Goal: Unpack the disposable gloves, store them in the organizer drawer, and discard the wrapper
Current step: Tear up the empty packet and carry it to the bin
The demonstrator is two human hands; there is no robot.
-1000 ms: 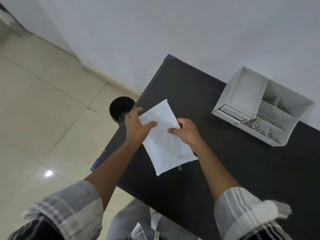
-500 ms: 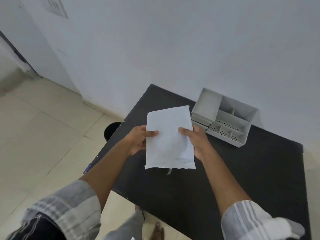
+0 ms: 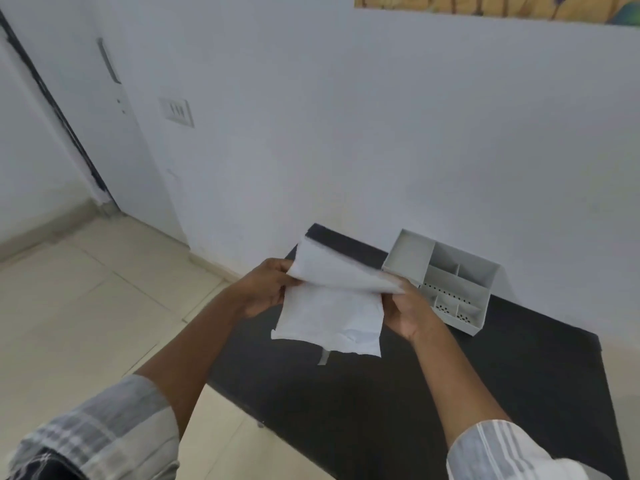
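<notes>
A white paper wrapper (image 3: pixel 329 317) hangs in the air above the black table (image 3: pixel 485 375), held by both hands. My left hand (image 3: pixel 266 285) grips its upper left edge and my right hand (image 3: pixel 408 313) grips its right side. The wrapper's top layer (image 3: pixel 332 268) is peeled up and curls away from the lower layer. No gloves show. A thin strip (image 3: pixel 323 356) dangles under the wrapper's bottom edge. The white organizer (image 3: pixel 446 282), with several compartments and perforated fronts, stands on the table just behind my right hand; its drawer is not clearly visible.
A white wall (image 3: pixel 346 133) rises behind the table, with a switch plate (image 3: pixel 178 112) and a door (image 3: pixel 114 98) to the left. Beige floor tiles (image 3: pixel 86 306) lie left of the table. The table's near left edge runs below my left forearm.
The view has tilted up, so the black bin on the floor is out of sight. The wrapper was flat between both hands; now its top layer is peeled open.
</notes>
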